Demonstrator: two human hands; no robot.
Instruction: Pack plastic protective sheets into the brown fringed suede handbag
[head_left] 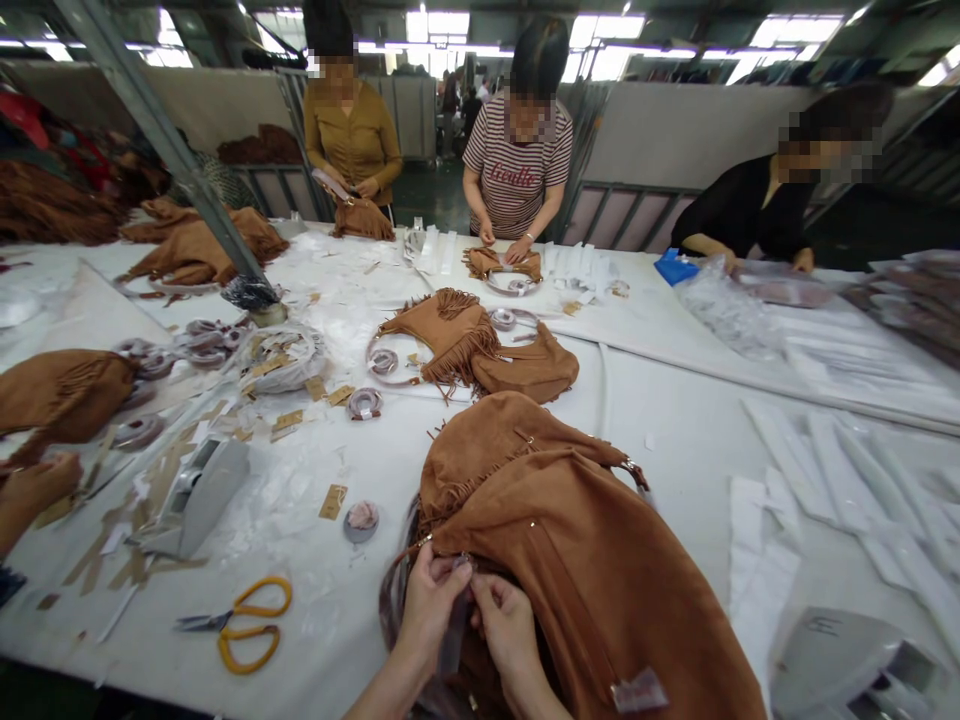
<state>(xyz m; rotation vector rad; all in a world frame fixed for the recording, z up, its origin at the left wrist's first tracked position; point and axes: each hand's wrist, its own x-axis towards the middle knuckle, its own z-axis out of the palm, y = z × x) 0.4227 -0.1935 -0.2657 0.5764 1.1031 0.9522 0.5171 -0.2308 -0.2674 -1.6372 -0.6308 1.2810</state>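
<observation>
A large brown suede bag (600,560) lies in front of me, with another fringed bag (469,450) just beyond it. At the near bag's opening my left hand (431,605) is closed in a pinch on a translucent plastic strip (452,640), which hangs down between my hands. Close beside it, my right hand (510,625) is pinched at the same edge; what lies between its fingertips is too small to make out. A clear plastic piece (639,691) sits on the bag's lower side.
Yellow-handled scissors (251,628) lie left, near a tape dispenser (199,495), a tag (332,502) and a small round dish (361,520). More suede bags (450,330) and coiled straps (364,403) lie beyond. White packing sheets (847,480) are right. Several co-workers stand around; another person's hand (37,490) is left.
</observation>
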